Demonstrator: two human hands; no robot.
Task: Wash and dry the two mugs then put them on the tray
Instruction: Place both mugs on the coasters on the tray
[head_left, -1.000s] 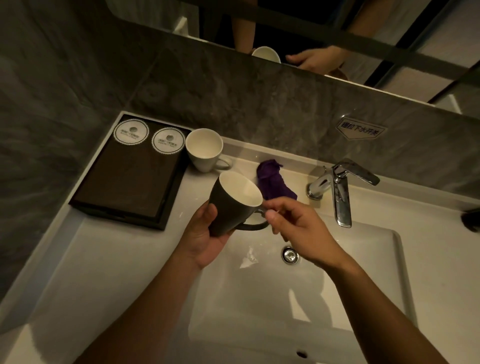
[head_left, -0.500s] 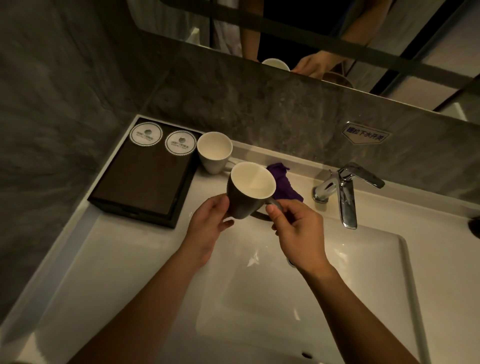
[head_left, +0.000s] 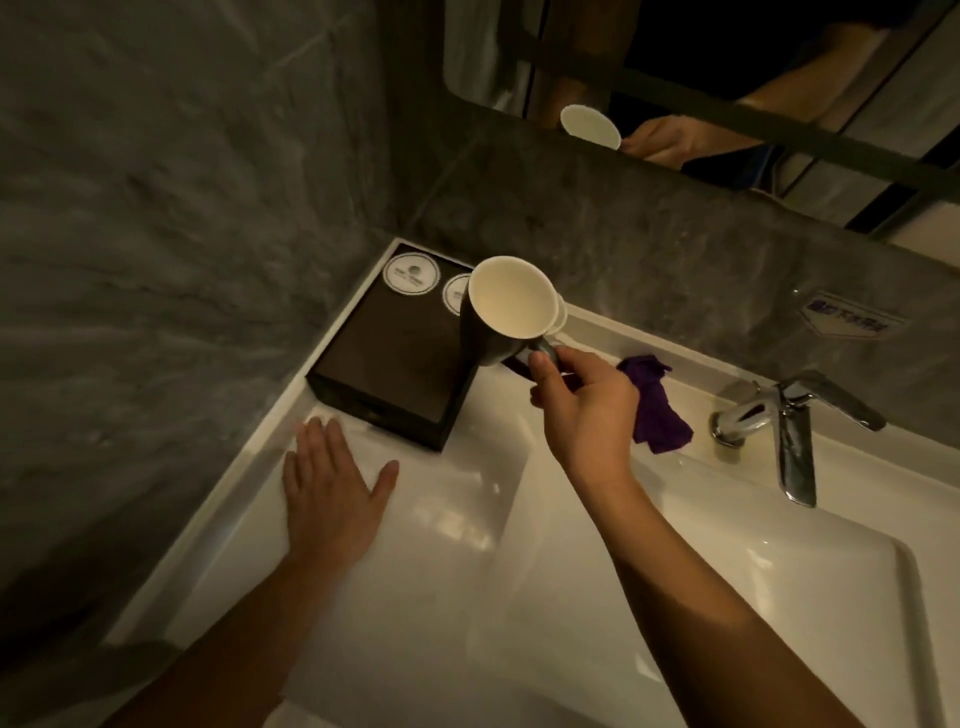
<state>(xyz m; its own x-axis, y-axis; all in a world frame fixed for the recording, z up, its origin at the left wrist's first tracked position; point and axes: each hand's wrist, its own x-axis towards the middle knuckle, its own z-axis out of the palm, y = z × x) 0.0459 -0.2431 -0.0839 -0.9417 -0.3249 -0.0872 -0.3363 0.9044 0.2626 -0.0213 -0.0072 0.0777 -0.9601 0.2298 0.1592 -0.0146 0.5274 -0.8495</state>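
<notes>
My right hand (head_left: 584, 405) grips the handle of a dark mug (head_left: 488, 332) with a cream inside, holding it tilted in the air over the right edge of the dark tray (head_left: 384, 358). A white mug (head_left: 560, 318) stands behind it on the counter, almost wholly hidden; only a sliver of its rim shows. My left hand (head_left: 332, 488) lies flat on the white counter in front of the tray, fingers spread, holding nothing. A purple cloth (head_left: 655, 405) lies crumpled on the counter between the mugs and the tap.
Two round white coasters (head_left: 410, 273) lie at the tray's far end. The chrome tap (head_left: 789, 431) stands at the right above the white basin (head_left: 727, 597). Grey stone walls close in the left and back, with a mirror above.
My left hand has let go of the dark mug and dropped flat onto the counter. My right hand has carried the mug by its handle left, from above the basin toward the tray.
</notes>
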